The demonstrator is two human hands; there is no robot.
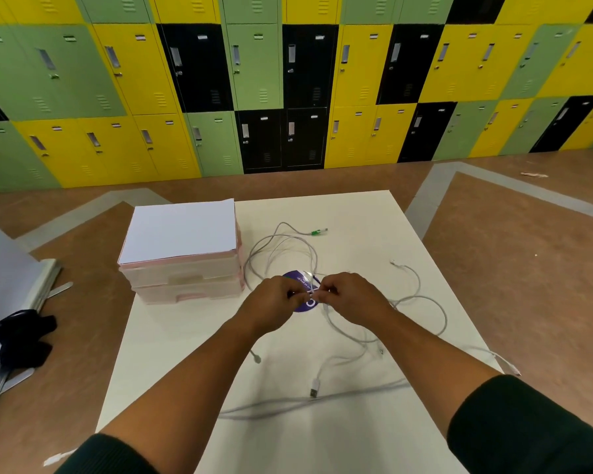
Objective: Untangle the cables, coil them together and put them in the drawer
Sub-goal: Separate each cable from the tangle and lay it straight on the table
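Two dark sleeves reach in from the near edge, with bare forearms beyond them. On the white table (185,354) the white cables (328,316) lie loose and still tangled. One long strand runs across the near part, and a USB plug (314,388) rests just past it. More loops spread to the right, one reaching the table's right edge.

At mid-table the left hand (277,304) and right hand (351,299) meet, fingertips almost touching. Each hand pinches a cable strand between curled fingers and thumb, above a purple disc (298,278) that lies flat on the table.

Left of the hands stands a pale pink drawer unit (185,278) with its drawers closed. Their fronts are cloudy, so I cannot tell what is inside. A white sheet (182,230) covers its top. No cable is in or on the unit.

Further loops circle behind the disc, just beside the unit, and end in a green plug (318,231) towards the far edge.

The floor (493,268) is brown with grey bands. At the left, flat boards (11,285) lie on it with a black cloth (24,336) on top. Green, yellow and black lockers (288,80) fill the far wall.
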